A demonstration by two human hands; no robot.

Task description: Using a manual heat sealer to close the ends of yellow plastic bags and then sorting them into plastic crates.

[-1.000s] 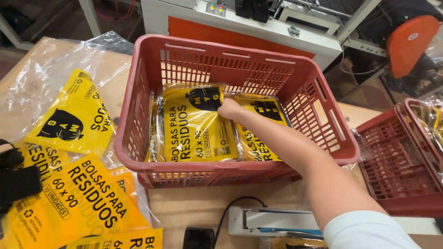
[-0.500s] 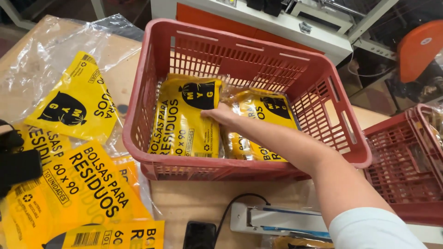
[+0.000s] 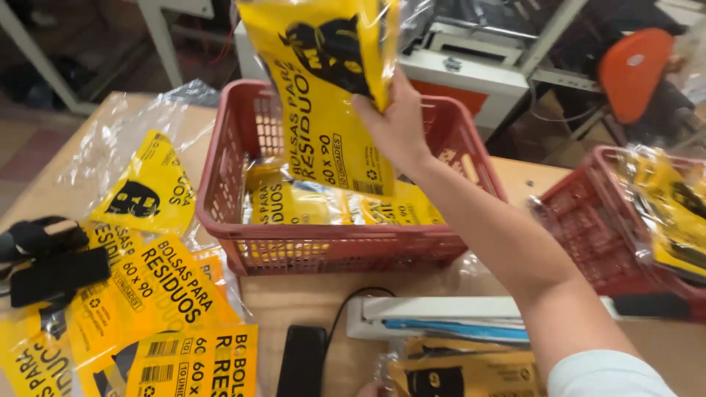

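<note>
Head view: right hand [image 3: 393, 121], raised above the red basket [image 3: 220, 184], fingers clamped on the lower edge of a yellow bag packet [image 3: 323, 81] in clear wrap, held upright over the basket's middle. More yellow packets [image 3: 294, 206] lie flat inside the basket. Loose yellow labels [image 3: 158, 287] spread on the wooden table [image 3: 294, 301] at left. Second red basket [image 3: 588, 235] at right. Left hand: only a sliver shows at the bottom edge, grip cannot be told.
</note>
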